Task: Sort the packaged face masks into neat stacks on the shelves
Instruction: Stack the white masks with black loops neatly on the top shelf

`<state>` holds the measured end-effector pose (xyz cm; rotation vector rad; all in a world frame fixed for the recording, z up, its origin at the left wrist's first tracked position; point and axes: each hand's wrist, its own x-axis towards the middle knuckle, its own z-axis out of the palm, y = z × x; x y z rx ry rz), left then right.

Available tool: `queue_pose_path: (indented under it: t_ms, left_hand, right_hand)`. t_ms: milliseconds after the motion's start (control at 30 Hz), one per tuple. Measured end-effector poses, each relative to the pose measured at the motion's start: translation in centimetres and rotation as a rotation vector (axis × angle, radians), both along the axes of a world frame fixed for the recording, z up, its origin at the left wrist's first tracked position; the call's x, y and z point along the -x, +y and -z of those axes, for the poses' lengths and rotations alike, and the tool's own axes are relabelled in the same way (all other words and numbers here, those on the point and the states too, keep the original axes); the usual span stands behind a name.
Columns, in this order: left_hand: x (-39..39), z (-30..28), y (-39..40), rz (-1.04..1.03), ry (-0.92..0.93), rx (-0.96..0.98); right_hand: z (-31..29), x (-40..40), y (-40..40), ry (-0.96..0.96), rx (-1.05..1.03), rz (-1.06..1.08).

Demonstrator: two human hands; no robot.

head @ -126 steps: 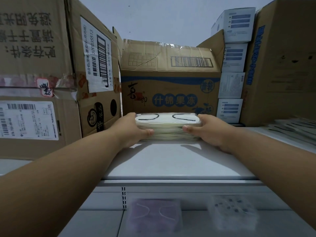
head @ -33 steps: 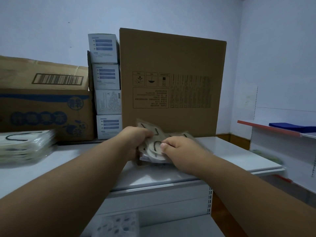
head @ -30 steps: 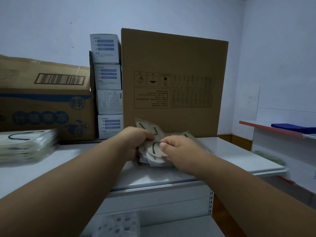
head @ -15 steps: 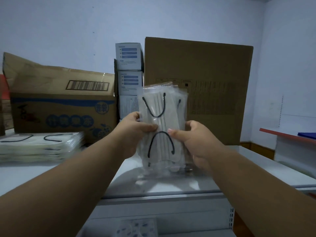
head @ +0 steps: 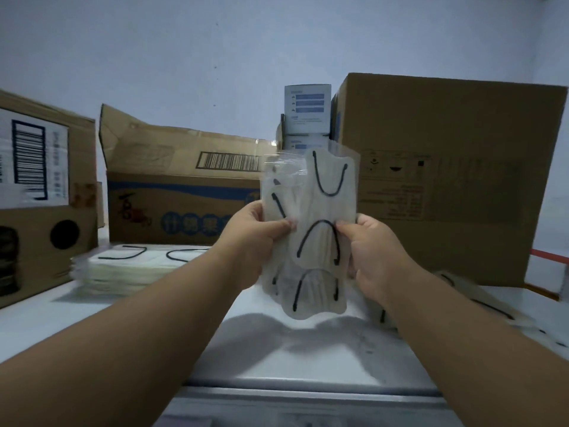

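A bunch of packaged masks [head: 311, 229] is held upright in the air above the shelf [head: 295, 349], not touching it. The left edge is pinched by the left hand [head: 252, 238], thumb on the front; the right edge is gripped by the right hand [head: 374, 254], fingers curled round it. The packets are clear, fanned unevenly, with black ear loops visible. A flat stack of masks [head: 129, 269] is seen on the shelf to the left, well apart from the held bunch. More loose packets [head: 480, 300] are seen lying on the shelf behind the right forearm. Cardboard boxes [head: 446, 180] are lined along the wall behind, with small white boxes [head: 308, 109] stacked between two of them.
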<state>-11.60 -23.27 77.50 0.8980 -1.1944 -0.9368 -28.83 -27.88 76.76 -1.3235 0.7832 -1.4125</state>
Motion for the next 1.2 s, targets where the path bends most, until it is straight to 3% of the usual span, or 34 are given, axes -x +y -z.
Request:
queue_pose_path:
  t_ms: [167,333,467,600,767,1067,1200]
  left_hand:
    - [-0.4,1.9,-1.2,-0.050,0.022,0.033]
    - [-0.6,2.6,-1.7,0.117,0.063,-0.097]
    - [-0.3,3.0,-1.9,0.127,0.058,-0.123]
    - [-0.8,2.9,-2.3,-0.049,0.082,-0.059]
    - [-1.0,3.2,-2.1,-0.109,0.071,0.001]
    - [-1.2,3.2,-1.9,-0.109,0.020,-0.045]
    - [-1.4,3.1,-2.1,-0.130,0.056,-0.037]
  right_hand:
    - [2.2,-0.7,-1.0,0.000,0.042,0.052]
    - [2.6,0.4,-1.7,-0.090,0.016,0.216]
    - [2.9,0.3,-1.7,0.000,0.056,0.248]
    - [3.4,0.7,-1.7,0.177,0.109,0.280]
    - [3.8,0.5,-0.6,0.292,0.104,0.153]
    - [3.6,0.6,-1.5,0.207,0.146,0.255]
    - [3.2,1.2,-1.6,0.069,0.131,0.283]
